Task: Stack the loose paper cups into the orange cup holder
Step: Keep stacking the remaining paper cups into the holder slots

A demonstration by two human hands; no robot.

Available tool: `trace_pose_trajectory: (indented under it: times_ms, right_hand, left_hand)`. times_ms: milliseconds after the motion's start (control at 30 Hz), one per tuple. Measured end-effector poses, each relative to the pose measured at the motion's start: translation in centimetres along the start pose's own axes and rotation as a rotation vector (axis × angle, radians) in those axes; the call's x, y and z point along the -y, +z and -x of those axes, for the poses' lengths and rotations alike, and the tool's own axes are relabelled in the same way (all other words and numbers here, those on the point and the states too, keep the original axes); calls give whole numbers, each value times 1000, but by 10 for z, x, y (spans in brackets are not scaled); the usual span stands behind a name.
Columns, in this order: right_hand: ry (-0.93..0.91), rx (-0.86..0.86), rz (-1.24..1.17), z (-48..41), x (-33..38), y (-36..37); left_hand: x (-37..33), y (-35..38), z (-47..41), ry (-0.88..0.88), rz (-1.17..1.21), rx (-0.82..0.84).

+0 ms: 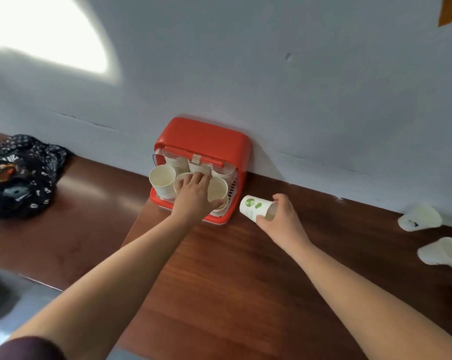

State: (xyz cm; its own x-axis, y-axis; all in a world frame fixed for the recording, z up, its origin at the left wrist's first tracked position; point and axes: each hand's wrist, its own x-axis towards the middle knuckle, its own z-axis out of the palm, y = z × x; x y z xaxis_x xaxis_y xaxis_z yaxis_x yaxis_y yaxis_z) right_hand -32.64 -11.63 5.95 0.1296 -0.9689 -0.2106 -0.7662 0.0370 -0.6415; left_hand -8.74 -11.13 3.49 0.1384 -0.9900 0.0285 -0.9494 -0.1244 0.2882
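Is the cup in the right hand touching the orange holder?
Apart. The head view shows bare wooden table between the green-printed cup in the right hand and the holder.

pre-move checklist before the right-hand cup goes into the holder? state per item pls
1. Right hand has a firm grip on the green-print cup: ok.
2. Cup mouth facing the way the stacks need: cannot tell; it is held sideways.
3. Orange cup holder open, stacks reachable: ok.
4. Left hand out of the way: not ok, it rests over the front stacks.
5. More loose cups waiting on the table: ok, at far right.
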Motion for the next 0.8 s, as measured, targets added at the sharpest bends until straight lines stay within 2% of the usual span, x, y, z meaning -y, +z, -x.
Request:
trace_pose_trajectory:
  times_ms: [300,467,600,700,800]
  right_hand:
    - [-48,-54,-35,-19,10,9]
    - [-132,-31,-19,-32,25,23]
    - [-279,-29,47,-38,36,39]
    - [-373,-20,123,-41,44,54]
    - [-454,-24,250,-47,47,68]
  left_hand:
    - [4,23,-24,217,-322,148]
    - [21,16,-25,295,-235,82]
    - [52,5,-21,262,-188,-4]
    - [70,-2,-20,199,-117,50]
    - [74,-4,-21,211,-29,125]
